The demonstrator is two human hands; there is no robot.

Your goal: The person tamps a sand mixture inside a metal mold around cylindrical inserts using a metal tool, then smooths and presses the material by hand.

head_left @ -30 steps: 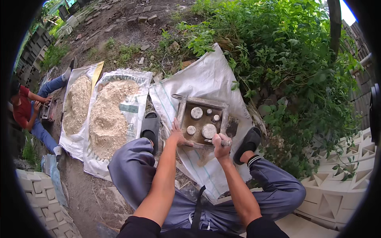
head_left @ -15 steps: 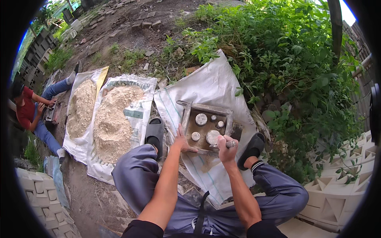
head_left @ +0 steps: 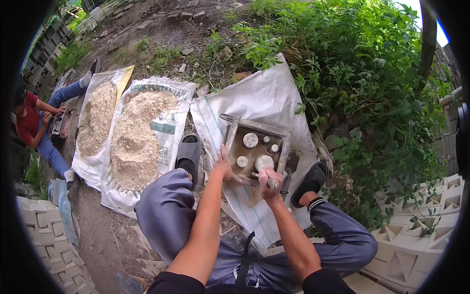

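Note:
A square mould frame (head_left: 286,157) lies on a white woven sack (head_left: 274,98) between my feet. Inside it, several round pale-topped plugs, among them a large plug (head_left: 250,140) and a small plug (head_left: 242,161), stand in brownish fill. My left hand (head_left: 226,166) rests at the frame's near left corner, fingers spread along its outer side and holding nothing. Over the near edge, my right hand (head_left: 270,185) is closed around a short tool with a rounded grey end (head_left: 273,183); its working part is mostly hidden. The hand is close beside the biggest near plug (head_left: 264,162).
Two sacks to the left bear a pale powder heap (head_left: 137,132) and another powder heap (head_left: 98,117). Further left sits a person in a red shirt (head_left: 30,117), hands at a small frame. Dense plants (head_left: 362,88) grow at right, above stacked pale blocks (head_left: 411,240).
My right hand has shifted slightly left and nearer, and the tool's rounded end has swung from pointing right towards me. The left hand stays against the frame. The whole view has tilted a little.

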